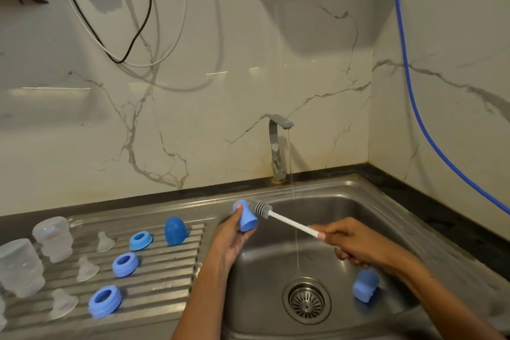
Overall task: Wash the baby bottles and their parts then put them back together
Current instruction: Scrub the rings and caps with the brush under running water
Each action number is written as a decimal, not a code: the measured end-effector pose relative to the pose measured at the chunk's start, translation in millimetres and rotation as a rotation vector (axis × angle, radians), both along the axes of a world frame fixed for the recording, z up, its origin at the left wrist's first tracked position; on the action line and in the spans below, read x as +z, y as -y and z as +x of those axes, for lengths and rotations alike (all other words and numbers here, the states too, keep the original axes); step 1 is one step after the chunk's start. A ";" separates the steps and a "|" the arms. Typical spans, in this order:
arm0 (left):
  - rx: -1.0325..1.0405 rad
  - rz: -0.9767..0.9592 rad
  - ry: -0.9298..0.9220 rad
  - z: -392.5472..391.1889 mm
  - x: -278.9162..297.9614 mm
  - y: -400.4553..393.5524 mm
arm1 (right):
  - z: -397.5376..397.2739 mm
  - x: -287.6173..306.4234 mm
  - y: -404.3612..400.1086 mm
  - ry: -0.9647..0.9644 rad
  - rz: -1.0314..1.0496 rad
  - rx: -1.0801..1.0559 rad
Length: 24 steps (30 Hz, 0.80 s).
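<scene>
Gripping a blue bottle cap (246, 217) over the sink (367, 203), the left hand (230, 240) faced its opening toward the brush (260, 208), whose handle the right hand (352, 243) clutched; twisting bristles fully inside would clean best.

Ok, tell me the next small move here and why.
Probably push the brush into the open end of the blue cap. The left hand holds the cap over the sink, the right hand holds the brush handle, and the bristles sit just outside the opening.
</scene>
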<state>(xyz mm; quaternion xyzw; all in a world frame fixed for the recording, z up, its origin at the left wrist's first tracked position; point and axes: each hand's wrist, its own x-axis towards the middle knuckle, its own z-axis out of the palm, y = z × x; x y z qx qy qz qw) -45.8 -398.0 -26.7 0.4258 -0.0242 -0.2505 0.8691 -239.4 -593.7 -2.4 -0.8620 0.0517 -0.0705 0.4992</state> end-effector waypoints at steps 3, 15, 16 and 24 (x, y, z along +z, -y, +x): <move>0.006 0.072 0.034 -1.9 0.5 6.2 | 9.1 -10.1 -13.7 0.028 0.004 -0.041; 0.097 0.231 0.109 -9.8 6.3 13.4 | 16.3 -9.9 -33.5 0.038 0.041 -0.105; 0.103 0.246 0.113 -12.5 6.7 17.4 | 18.9 -10.0 -37.6 0.057 0.032 -0.119; 0.140 0.161 0.104 -4.2 6.4 5.3 | 10.3 -0.5 -32.2 0.006 0.065 -0.085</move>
